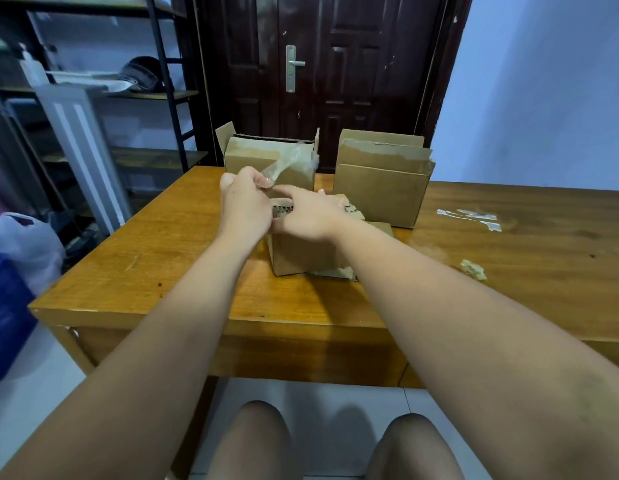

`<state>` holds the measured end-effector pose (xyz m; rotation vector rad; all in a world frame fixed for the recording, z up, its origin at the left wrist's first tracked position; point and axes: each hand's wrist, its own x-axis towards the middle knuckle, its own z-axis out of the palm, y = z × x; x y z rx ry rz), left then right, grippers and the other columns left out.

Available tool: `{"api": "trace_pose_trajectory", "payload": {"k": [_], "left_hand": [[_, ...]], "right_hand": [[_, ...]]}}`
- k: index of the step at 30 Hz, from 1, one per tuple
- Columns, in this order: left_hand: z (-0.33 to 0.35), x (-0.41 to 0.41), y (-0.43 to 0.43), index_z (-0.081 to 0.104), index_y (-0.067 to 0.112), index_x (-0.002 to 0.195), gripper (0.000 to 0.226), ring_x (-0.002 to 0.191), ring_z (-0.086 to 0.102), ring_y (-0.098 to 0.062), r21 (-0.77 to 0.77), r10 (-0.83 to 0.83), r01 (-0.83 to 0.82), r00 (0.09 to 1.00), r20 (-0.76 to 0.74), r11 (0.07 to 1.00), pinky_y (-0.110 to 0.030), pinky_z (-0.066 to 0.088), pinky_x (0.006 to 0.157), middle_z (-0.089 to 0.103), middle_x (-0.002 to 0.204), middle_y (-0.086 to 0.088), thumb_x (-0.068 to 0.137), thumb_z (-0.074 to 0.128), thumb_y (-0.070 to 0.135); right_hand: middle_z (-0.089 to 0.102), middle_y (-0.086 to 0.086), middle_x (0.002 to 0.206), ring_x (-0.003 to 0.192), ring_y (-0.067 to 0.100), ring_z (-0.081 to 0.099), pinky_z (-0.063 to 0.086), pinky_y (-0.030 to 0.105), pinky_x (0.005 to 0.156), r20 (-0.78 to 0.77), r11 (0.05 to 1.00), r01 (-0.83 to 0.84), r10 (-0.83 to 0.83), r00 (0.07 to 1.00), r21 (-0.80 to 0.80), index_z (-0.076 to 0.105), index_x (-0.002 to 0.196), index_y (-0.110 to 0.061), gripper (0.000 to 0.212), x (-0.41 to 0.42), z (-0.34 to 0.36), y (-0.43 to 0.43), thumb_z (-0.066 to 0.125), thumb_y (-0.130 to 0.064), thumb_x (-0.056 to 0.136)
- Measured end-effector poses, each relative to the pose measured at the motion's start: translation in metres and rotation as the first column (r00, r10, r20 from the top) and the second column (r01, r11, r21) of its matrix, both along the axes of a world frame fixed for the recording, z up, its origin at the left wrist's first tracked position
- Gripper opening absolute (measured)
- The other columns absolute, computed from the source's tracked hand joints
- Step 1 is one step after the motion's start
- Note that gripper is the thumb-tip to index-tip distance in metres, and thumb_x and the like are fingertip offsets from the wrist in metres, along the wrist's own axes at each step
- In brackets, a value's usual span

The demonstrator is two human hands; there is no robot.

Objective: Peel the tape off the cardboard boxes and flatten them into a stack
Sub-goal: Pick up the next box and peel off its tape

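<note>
Left hand (245, 202) pinches the near end of a clear tape strip (287, 162) — the strip runs up to the top of the open box (263, 164) at the table's (145, 244) far edge. Right hand (311, 216) lies across the small box (301, 252) just below — grip cannot be told.

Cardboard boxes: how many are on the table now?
3. The back-left box stands open; the back-right box stands beside it; the nearest box lies under the right hand. More may hide behind them.
</note>
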<state>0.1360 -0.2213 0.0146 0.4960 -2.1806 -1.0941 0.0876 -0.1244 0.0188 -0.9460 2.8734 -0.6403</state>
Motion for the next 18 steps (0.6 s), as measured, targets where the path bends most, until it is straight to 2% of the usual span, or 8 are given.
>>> {"api": "trace_pose_trajectory", "payload": {"k": [2, 4, 7, 10, 12, 14, 16, 18], "left_hand": [[0.007, -0.002, 0.004, 0.050, 0.012, 0.118, 0.036, 0.101, 0.045, -0.017, -0.044, -0.008, 0.006, 0.998, -0.064, 0.999, -0.026, 0.038, 0.082, 0.044, 0.123, -0.007, 0.091, 0.037, -0.007], [0.010, -0.007, 0.004, 0.047, 0.012, 0.122, 0.034, 0.106, 0.052, -0.024, -0.051, -0.030, 0.024, 0.994, -0.107, 0.998, -0.035, 0.047, 0.088, 0.053, 0.118, -0.011, 0.091, 0.042, -0.002], [0.011, -0.014, 0.012, 0.046, 0.011, 0.121, 0.035, 0.103, 0.056, -0.028, -0.133, -0.078, 0.072, 0.996, -0.037, 0.988, -0.042, 0.049, 0.089, 0.058, 0.110, -0.013, 0.088, 0.049, 0.000], [0.006, -0.020, 0.028, 0.045, 0.009, 0.127, 0.040, 0.106, 0.056, -0.029, -0.315, -0.187, 0.194, 0.981, 0.053, 0.929, -0.035, 0.048, 0.088, 0.059, 0.113, -0.013, 0.088, 0.050, 0.000], [0.003, -0.020, 0.034, 0.043, 0.009, 0.129, 0.041, 0.105, 0.057, -0.028, -0.323, -0.250, 0.256, 0.966, 0.060, 0.911, -0.034, 0.048, 0.086, 0.059, 0.114, -0.011, 0.089, 0.049, 0.001], [0.001, -0.017, 0.034, 0.045, 0.014, 0.125, 0.038, 0.097, 0.061, -0.022, -0.229, -0.325, 0.320, 0.946, 0.016, 0.920, -0.033, 0.050, 0.083, 0.062, 0.104, -0.003, 0.089, 0.054, 0.008], [0.000, -0.013, 0.030, 0.046, 0.024, 0.120, 0.037, 0.093, 0.063, -0.011, -0.152, -0.440, 0.436, 0.898, 0.010, 0.887, -0.029, 0.049, 0.084, 0.064, 0.098, 0.010, 0.087, 0.063, 0.024], [0.003, -0.008, 0.027, 0.049, 0.028, 0.117, 0.035, 0.091, 0.065, -0.002, -0.048, -0.554, 0.554, 0.832, 0.006, 0.831, -0.026, 0.052, 0.084, 0.068, 0.097, 0.012, 0.087, 0.065, 0.031]], "right_hand": [[0.032, 0.013, 0.153, 0.139, 0.038, 0.031, 0.022, 0.051, 0.115, 0.253, 0.951, -0.007, 0.089, 0.963, -0.308, 0.003, 0.152, -0.033, 0.097, -0.003, 0.006, 0.006, 0.066, -0.036, 0.078], [0.031, 0.015, 0.153, 0.133, 0.033, 0.040, 0.030, 0.041, 0.110, 0.385, 0.832, 0.076, 0.171, 0.907, -0.549, -0.003, 0.152, -0.032, 0.100, -0.005, 0.010, 0.016, 0.066, -0.019, 0.080], [0.040, 0.010, 0.147, 0.132, 0.025, 0.041, 0.026, 0.040, 0.113, 0.402, 0.651, 0.153, 0.252, 0.880, -0.743, 0.016, 0.152, -0.028, 0.077, -0.012, 0.012, 0.027, 0.060, -0.022, 0.089], [0.062, 0.000, 0.118, 0.111, 0.014, 0.055, 0.040, 0.033, 0.103, 0.390, 0.553, 0.188, 0.274, 0.879, -0.812, 0.049, 0.136, -0.021, 0.039, -0.014, 0.010, 0.027, 0.051, -0.028, 0.098], [0.066, 0.001, 0.113, 0.108, 0.018, 0.058, 0.046, 0.033, 0.093, 0.411, 0.511, 0.269, 0.186, 0.893, -0.816, 0.065, 0.116, -0.023, 0.025, -0.015, 0.008, 0.024, 0.045, -0.026, 0.101], [0.068, 0.002, 0.109, 0.104, 0.022, 0.062, 0.050, 0.040, 0.088, 0.481, 0.415, 0.388, 0.145, 0.865, -0.823, 0.068, 0.106, -0.023, 0.028, -0.015, 0.009, 0.024, 0.041, -0.027, 0.102], [0.071, 0.005, 0.101, 0.090, 0.026, 0.068, 0.056, 0.041, 0.077, 0.592, 0.271, 0.539, 0.178, 0.786, -0.798, 0.062, 0.117, -0.014, 0.029, -0.013, 0.013, 0.027, 0.038, -0.024, 0.103], [0.070, 0.009, 0.092, 0.083, 0.031, 0.070, 0.056, 0.039, 0.063, 0.666, 0.140, 0.652, 0.190, 0.721, -0.745, 0.054, 0.125, -0.011, 0.028, -0.010, 0.019, 0.031, 0.037, -0.018, 0.103]]}}
